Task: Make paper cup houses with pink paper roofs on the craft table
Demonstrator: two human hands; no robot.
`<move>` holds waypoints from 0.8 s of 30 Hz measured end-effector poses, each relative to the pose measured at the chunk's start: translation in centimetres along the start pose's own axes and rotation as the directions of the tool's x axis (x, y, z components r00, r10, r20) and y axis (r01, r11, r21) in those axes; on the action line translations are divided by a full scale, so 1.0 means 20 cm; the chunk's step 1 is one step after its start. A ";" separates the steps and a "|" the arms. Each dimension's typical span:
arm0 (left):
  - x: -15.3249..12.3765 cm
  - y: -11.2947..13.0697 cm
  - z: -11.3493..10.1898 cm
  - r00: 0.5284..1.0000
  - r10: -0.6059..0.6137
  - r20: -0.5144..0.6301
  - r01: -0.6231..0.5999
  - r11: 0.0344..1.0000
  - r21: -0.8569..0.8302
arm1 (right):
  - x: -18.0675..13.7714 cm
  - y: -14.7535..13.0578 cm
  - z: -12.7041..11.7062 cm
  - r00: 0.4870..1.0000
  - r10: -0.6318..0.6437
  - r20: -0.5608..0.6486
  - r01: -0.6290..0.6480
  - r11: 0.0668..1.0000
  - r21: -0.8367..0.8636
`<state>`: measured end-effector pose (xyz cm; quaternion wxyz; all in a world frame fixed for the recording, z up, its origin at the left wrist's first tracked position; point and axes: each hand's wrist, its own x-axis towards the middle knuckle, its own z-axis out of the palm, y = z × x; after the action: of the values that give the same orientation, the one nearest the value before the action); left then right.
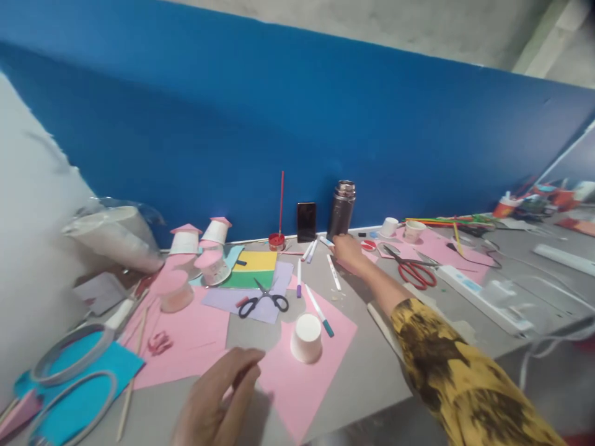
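Note:
My right hand [348, 251], in a yellow and black patterned sleeve, reaches far across the grey table [372, 371]. Its fingers are closed around the end of a white marker [325, 240] beside a dark metal flask [342, 207]. My left hand [223, 396] rests near the front edge on a pink paper sheet [297, 384], fingers loosely bent and holding nothing. An upturned white paper cup [307, 337] stands on that sheet just right of my left hand. A teal-tipped marker [320, 311] lies beside the cup.
Black scissors [263, 300] lie on lilac paper, red scissors [413, 269] to the right. Paper-cup houses with pink roofs [186, 238], a red paint pot with a stick [277, 240], a phone [306, 221], tape rings [69, 353], a power strip [483, 294] and a blue partition [297, 142] surround them.

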<state>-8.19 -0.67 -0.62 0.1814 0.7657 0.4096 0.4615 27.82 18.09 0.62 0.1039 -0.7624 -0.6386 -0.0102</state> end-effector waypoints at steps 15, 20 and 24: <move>0.47 -0.09 0.28 0.943 -0.274 0.192 0.329 0.863 -0.383 | -0.24 -0.04 -0.13 0.995 -0.099 -0.012 0.098 0.935 0.340; 0.46 -0.08 0.29 0.937 -0.263 0.231 0.350 0.746 -0.567 | -0.47 -0.23 -0.17 0.950 -0.303 -0.070 0.210 0.459 0.864; 0.45 -0.08 0.31 0.944 -0.262 0.199 0.329 0.732 -0.596 | -0.56 -0.32 -0.14 0.950 -0.286 -0.123 0.209 0.294 0.933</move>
<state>-1.42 8.10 0.31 0.5152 0.6100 0.3411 0.4961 19.83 7.85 2.61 0.4979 -0.4550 -0.6401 0.3680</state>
